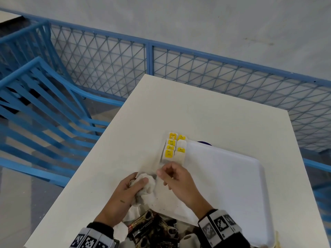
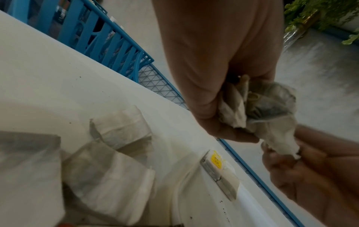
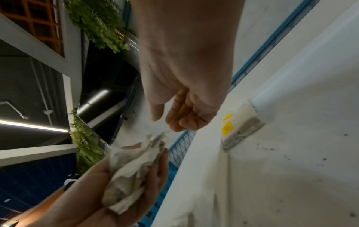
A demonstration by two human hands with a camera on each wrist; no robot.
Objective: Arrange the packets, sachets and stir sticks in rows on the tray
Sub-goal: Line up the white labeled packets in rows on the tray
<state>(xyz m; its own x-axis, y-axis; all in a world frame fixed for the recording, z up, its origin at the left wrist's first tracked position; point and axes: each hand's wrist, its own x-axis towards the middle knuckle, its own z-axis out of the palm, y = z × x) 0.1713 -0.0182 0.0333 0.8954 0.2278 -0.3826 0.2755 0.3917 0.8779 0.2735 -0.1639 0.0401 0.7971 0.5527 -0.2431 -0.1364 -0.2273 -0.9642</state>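
My left hand (image 1: 138, 181) grips a crumpled bunch of white tea bags (image 1: 148, 187) just above the table. The bunch shows close up in the left wrist view (image 2: 270, 104) and in the right wrist view (image 3: 132, 172). My right hand (image 1: 163, 176) has its fingers curled and pinches a corner of one tea bag (image 2: 281, 145) at the bunch's end. Several tea bags with yellow tags (image 1: 172, 148) lie in two short rows at the left end of the white tray (image 1: 223, 178). No stir sticks are in view.
Dark coffee granule packets (image 1: 154, 228) and loose tea bags (image 2: 120, 127) lie at the near edge of the white table (image 1: 206, 111). A blue chair (image 1: 44, 104) stands to the left. A blue mesh railing (image 1: 197, 68) runs behind the table.
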